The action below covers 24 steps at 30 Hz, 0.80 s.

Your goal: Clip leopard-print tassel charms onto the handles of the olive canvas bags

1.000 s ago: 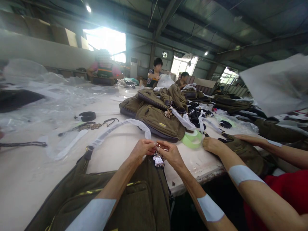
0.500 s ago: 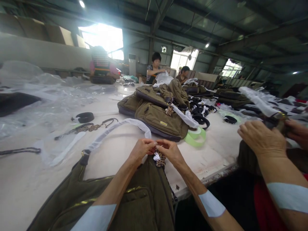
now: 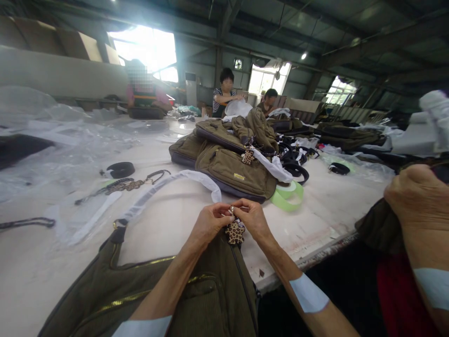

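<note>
Head view puts a heap of olive bags (image 3: 224,168) at mid-frame, partly blocking my sight of the far side of the bench (image 3: 164,229). A loop of green tape (image 3: 278,199) lies against its lower right edge, with coiled black straps (image 3: 296,171) just beyond. At left I get crumpled clear plastic (image 3: 87,142), a rolled black strap (image 3: 121,170) and a braided cord (image 3: 157,175). On the right edge a co-worker's hand (image 3: 417,201) grips dark fabric; three people sit or stand in the upper part of the frame.

Nearest me, bottom centre, lies an olive bag (image 3: 206,299) with gold zips (image 3: 119,302) and a white-wrapped strap (image 3: 191,175) arching across the bench. What it or the heaped bags contain is hidden from me. At its upper right corner, centre frame, hangs a leopard-print charm (image 3: 234,232). My left hand (image 3: 212,222) and right hand (image 3: 250,217) meet above it, fingers of both pinching its small metal clasp (image 3: 232,210).
</note>
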{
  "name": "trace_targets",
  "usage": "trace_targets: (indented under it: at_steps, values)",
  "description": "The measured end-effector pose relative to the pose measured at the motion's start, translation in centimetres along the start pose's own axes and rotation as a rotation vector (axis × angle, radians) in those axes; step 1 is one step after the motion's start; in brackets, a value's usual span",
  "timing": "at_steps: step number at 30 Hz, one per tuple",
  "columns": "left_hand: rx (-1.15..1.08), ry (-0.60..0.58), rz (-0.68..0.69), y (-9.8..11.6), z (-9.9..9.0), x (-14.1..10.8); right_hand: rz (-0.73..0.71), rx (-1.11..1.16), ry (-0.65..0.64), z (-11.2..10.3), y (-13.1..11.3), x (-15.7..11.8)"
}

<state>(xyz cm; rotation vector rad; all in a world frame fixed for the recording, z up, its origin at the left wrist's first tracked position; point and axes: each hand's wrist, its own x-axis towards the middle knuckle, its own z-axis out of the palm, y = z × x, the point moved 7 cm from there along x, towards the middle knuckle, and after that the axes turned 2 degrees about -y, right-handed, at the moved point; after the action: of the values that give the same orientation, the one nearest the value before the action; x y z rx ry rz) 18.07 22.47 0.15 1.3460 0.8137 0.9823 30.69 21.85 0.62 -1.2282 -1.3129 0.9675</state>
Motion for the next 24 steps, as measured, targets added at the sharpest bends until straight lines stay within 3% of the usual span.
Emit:
trace_targets:
  at_steps: [7, 15, 24]
  values:
    - [-0.048, 0.107, -0.039, -0.5, 0.0, -0.3, -0.004, 0.01, 0.03, -0.3, 0.4, 0.2]
    - [0.007, 0.129, -0.06, -1.2, -0.3, -0.3, 0.103, 0.07, -0.085, 0.1, 0.9, -0.1]
    - [0.08, 0.188, -0.039, -1.1, -0.4, -0.5, 0.116, 0.041, 0.011, 0.1, 1.3, -0.2]
